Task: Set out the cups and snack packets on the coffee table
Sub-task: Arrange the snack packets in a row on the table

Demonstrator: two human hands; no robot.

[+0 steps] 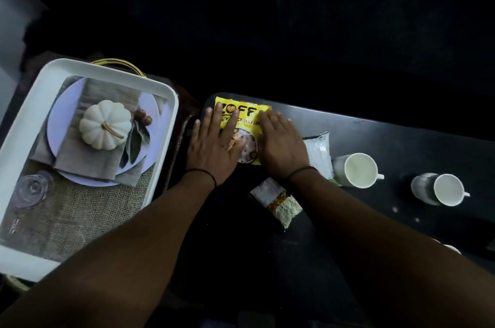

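A yellow snack packet lies flat near the far left corner of the black coffee table. My left hand rests flat on its left side and my right hand on its right side, fingers spread. A silver and white packet lies just right of my right hand. A third packet with a grey and tan print lies between my forearms. Two white cups, one nearer the packets and one further right, stand on the table.
A white tray with a printed pumpkin picture sits to the left of the table, with a gold handle at its far end. A bit of another white object shows at the right beside my forearm. The surroundings are dark.
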